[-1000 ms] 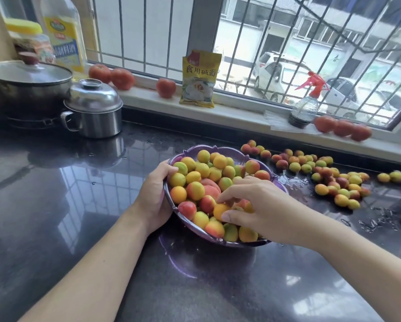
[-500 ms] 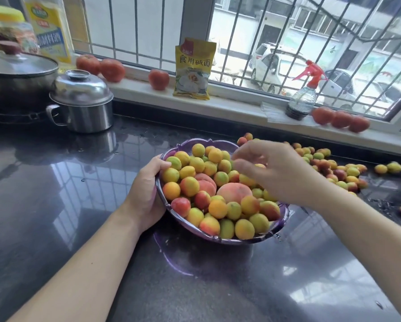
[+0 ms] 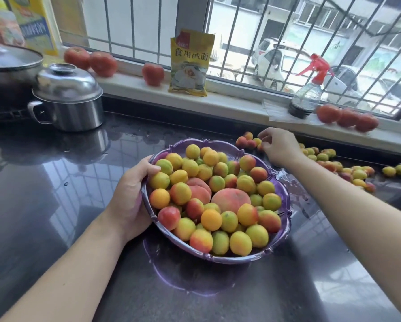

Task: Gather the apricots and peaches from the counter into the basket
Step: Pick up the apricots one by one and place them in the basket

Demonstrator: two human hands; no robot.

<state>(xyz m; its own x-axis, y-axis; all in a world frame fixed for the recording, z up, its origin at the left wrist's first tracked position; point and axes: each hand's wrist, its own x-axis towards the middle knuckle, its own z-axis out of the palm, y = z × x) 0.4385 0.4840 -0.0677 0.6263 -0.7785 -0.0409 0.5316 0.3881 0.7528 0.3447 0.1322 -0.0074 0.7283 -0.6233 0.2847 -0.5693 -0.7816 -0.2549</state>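
Observation:
A purple basket sits mid-counter, heaped with yellow-orange apricots and a couple of pink peaches. My left hand grips the basket's left rim, thumb over the edge. My right hand reaches past the basket's far right side to a small cluster of loose apricots on the counter, its curled fingertips touching one of them. More loose apricots lie scattered along the counter to the right, behind my right forearm.
A steel lidded pot and a larger pan stand at the back left. Tomatoes, a yellow packet and a spray bottle line the windowsill. The dark counter is wet near the basket.
My right hand left the basket, where a peach now lies on top, and moved back and right to the loose apricots. My left hand stays on the rim.

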